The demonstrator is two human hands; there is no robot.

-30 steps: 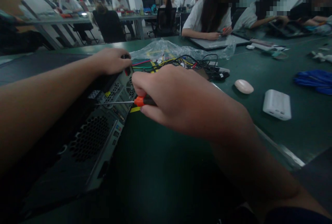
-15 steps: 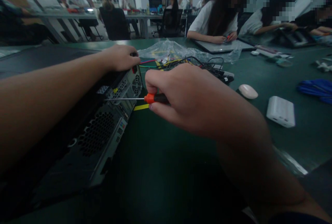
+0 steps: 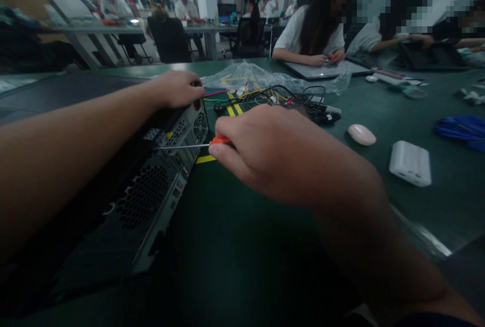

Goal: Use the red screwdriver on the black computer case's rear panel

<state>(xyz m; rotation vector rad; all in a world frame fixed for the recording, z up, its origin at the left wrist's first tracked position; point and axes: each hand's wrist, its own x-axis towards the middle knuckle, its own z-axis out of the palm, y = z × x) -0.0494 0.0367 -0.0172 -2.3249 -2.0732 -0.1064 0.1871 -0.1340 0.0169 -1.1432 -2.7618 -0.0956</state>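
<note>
A black desktop computer case (image 3: 147, 200) lies on its side on the green table, its grey rear panel with vents and ports facing right. My right hand (image 3: 273, 152) is closed round a screwdriver (image 3: 197, 144) with an orange and black handle; its thin shaft runs left and the tip touches the rear panel. My left hand (image 3: 178, 88) rests on the far top corner of the case, fingers curled over the edge near a red part.
Behind the case lie a tangle of coloured cables (image 3: 273, 97) and a clear plastic bag (image 3: 261, 74). A pink oval object (image 3: 361, 134), a white box (image 3: 410, 163) and blue cloth (image 3: 460, 129) sit to the right. Other people work at the far side and at tables beyond.
My right hand has turned over the screwdriver handle, hiding most of it, while the tip stays on the rear panel. My left hand keeps its hold on the case corner.
</note>
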